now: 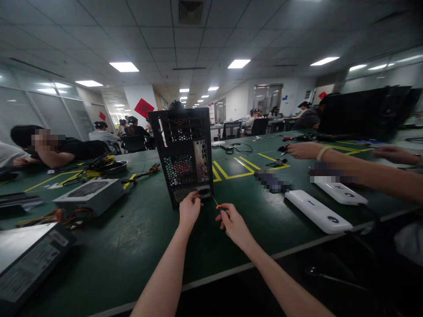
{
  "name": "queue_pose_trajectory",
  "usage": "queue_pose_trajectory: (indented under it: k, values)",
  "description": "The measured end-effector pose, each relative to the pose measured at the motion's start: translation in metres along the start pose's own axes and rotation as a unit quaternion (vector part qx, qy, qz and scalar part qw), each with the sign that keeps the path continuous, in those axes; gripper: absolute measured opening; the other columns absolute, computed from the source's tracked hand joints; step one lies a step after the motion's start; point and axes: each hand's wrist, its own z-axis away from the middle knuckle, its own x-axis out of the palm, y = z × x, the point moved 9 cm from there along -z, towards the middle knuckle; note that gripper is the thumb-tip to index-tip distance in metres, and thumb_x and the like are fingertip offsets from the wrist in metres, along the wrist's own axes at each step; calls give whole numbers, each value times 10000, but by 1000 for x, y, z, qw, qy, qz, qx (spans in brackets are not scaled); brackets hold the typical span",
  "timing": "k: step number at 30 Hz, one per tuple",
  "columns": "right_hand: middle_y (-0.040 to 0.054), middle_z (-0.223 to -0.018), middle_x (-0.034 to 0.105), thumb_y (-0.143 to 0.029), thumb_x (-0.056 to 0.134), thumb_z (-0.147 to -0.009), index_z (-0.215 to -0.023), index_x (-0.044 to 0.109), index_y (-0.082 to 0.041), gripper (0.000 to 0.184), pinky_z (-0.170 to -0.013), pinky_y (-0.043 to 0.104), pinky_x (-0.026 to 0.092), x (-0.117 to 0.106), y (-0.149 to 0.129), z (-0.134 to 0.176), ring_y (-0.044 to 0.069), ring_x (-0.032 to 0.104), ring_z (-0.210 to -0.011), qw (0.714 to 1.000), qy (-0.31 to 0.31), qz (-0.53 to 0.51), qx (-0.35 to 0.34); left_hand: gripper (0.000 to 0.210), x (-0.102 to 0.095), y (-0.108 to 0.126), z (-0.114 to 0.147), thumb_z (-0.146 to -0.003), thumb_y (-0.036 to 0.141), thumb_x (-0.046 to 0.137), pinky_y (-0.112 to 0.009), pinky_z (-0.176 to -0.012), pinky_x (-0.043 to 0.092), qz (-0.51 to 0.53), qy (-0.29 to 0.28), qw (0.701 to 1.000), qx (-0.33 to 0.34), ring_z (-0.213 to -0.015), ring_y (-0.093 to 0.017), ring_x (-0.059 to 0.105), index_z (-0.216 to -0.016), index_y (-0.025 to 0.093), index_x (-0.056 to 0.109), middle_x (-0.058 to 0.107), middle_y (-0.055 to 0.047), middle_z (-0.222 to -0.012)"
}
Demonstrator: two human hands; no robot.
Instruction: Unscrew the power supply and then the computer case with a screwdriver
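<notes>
A black computer case [180, 154] stands upright on the green table, its perforated back panel facing me. At the bottom of that panel, my left hand [190, 210] is closed, its fingertips against the power supply [205, 192]; anything pinched between them is hidden. To the right of it, my right hand [233, 222] grips a small screwdriver [218, 206] with an orange handle. The thin shaft slants up and left toward the lower right corner of the back panel. Whether the tip touches a screw is too small to tell.
Loose power supplies [90, 193] with cables lie on the left. White power banks [317, 211] and a phone [271, 181] lie to the right. A co-worker's arm [360, 165] reaches in from the right; another person [59, 147] leans on the table at left.
</notes>
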Motion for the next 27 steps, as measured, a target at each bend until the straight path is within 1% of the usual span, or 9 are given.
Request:
queue_pose_trajectory:
  k: [4,7,9,13,16,18,20,24,27]
  values:
    - [-58,-607,471,-228,533,-729,-891,424,-172,203,-312,118,215,3,11,-6,37,397,-412,995,6,-71,68,313,0,1,0,-749,165,399,-239,-656,459,5,-2,1000,5,-617,-99,607,-1027,155,542,631,-70,-959]
    - [-48,-570,462,-205,509,-752,-800,439,-147,103,-309,112,235,7,15,-9,35,414,-409,982,-8,-139,127,315,0,1,0,-750,167,394,-239,-663,459,5,0,1000,10,-619,-96,606,-1029,157,539,631,-66,-960]
    - [-28,-567,476,-202,472,-780,-758,452,-132,77,-315,110,257,11,16,-9,34,429,-410,968,-22,-187,165,316,0,1,0,-751,171,393,-237,-666,458,3,1,1000,12,-619,-94,606,-1032,158,537,632,-62,-956]
    - [-21,-530,454,-204,386,-827,-709,483,-101,184,-303,103,251,24,16,-4,19,394,-374,932,-45,-282,224,317,1,1,0,-750,168,393,-235,-670,458,-4,4,1000,9,-616,-93,608,-1032,155,536,632,-62,-959]
    - [-20,-537,458,-218,413,-820,-703,479,-111,172,-293,96,239,31,17,-1,17,392,-378,910,-31,-341,235,313,0,1,0,-743,168,397,-235,-671,458,-5,4,1000,4,-613,-96,608,-1022,160,540,633,-59,-958]
    - [-26,-540,459,-187,481,-784,-690,465,-124,114,-290,86,227,34,17,0,16,403,-391,899,-15,-371,233,307,0,1,0,-739,171,403,-237,-670,458,-3,1,1000,1,-614,-101,609,-1012,164,545,635,-59,-953]
    - [-32,-532,450,-149,508,-764,-673,454,-127,108,-290,77,225,36,17,1,10,403,-389,887,-6,-395,240,307,0,1,0,-738,172,405,-237,-667,459,-2,-1,1000,-3,-617,-105,610,-1009,165,548,636,-60,-953]
    - [-29,-531,445,-207,456,-812,-672,458,-113,168,-307,70,262,45,16,6,1,399,-375,858,-22,-432,278,312,-1,2,1,-737,167,405,-231,-662,459,-11,-1,1000,-7,-627,-105,612,-1013,164,549,636,-61,-958]
    - [-33,-523,440,-235,403,-842,-703,473,-106,202,-322,72,288,49,16,8,3,407,-375,842,-39,-449,296,309,0,3,1,-740,168,403,-224,-659,458,-13,-2,1000,-3,-629,-101,612,-1012,166,549,637,-59,-957]
